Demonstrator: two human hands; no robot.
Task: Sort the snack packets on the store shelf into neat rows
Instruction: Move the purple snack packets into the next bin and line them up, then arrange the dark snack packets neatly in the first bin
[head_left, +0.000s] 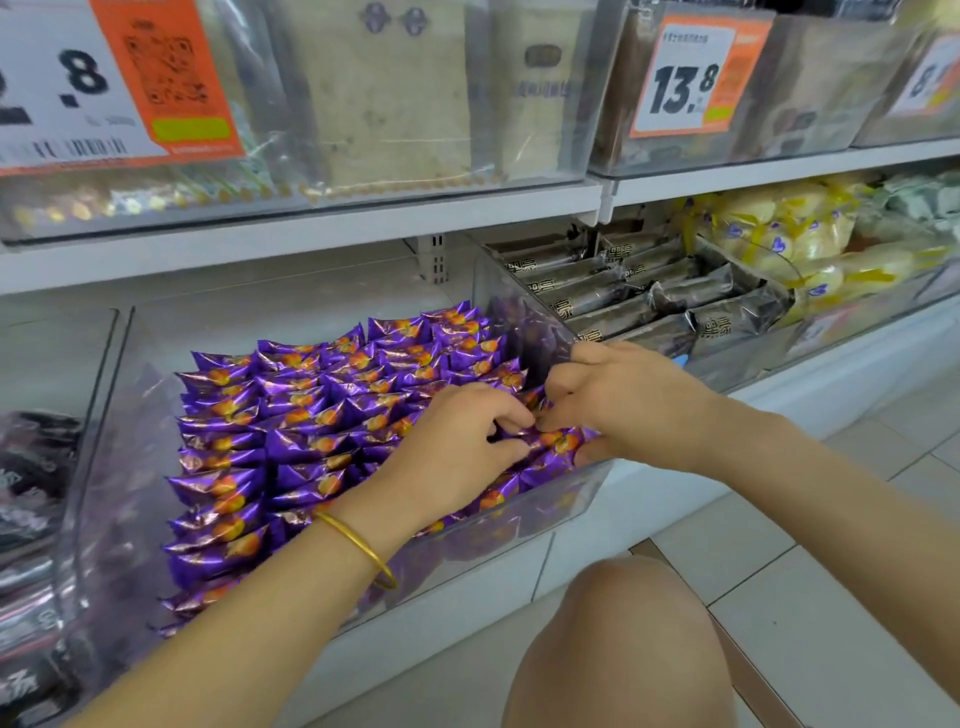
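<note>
Purple packet (551, 441) between fingers (506, 415) of left hand (452, 452) and right hand (628, 400)

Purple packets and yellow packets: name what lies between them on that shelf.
In the head view, dark grey packets lie between the purple packets and the yellow packets.

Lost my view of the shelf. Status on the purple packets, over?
Left hand and right hand both pinching purple packets, front right corner of clear bin. Rows behind look neat. Nothing in the way.
</note>
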